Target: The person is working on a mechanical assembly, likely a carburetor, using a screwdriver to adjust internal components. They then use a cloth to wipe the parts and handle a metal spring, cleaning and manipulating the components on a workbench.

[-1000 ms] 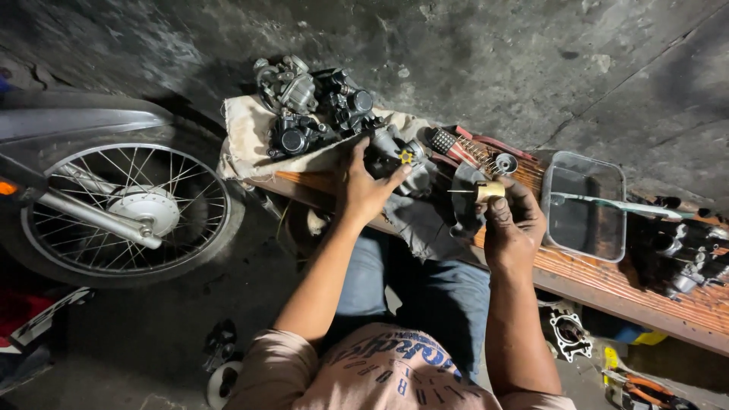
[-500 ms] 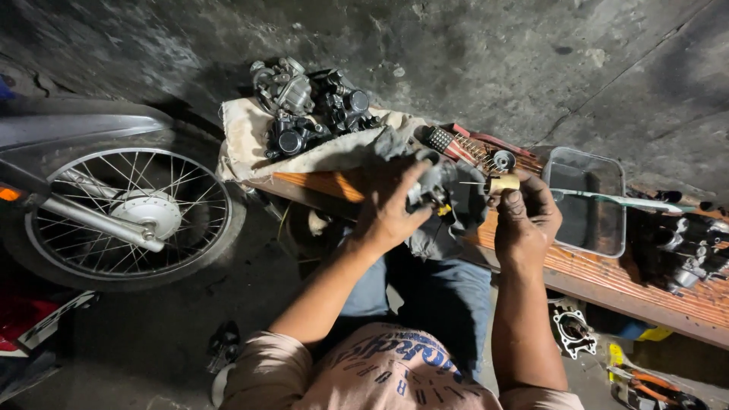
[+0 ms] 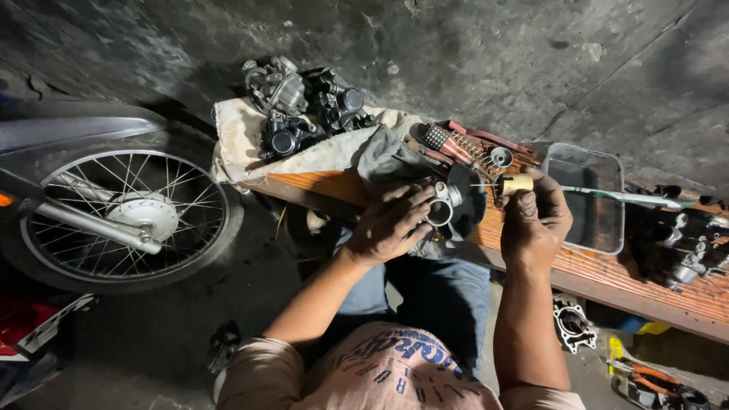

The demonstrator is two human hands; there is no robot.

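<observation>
While both hands meet at the worktop [image 3: 319, 186]:
left grip: closed on the dark round metal carburettor body [image 3: 456, 205].
right grip: pinches the small tan-handled tool [image 3: 515, 183], shaft towards 9 o'clock, nearer it.

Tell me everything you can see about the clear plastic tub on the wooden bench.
The clear plastic tub is rectangular with rounded corners and a thick rim, see-through and a bit cloudy. It sits upright and open-topped on the wooden bench, just beyond the right hand, which appears close to its near wall; contact cannot be told. A long thin tool lies across its upper rim, sticking out past the far side. What is inside cannot be told.
</observation>
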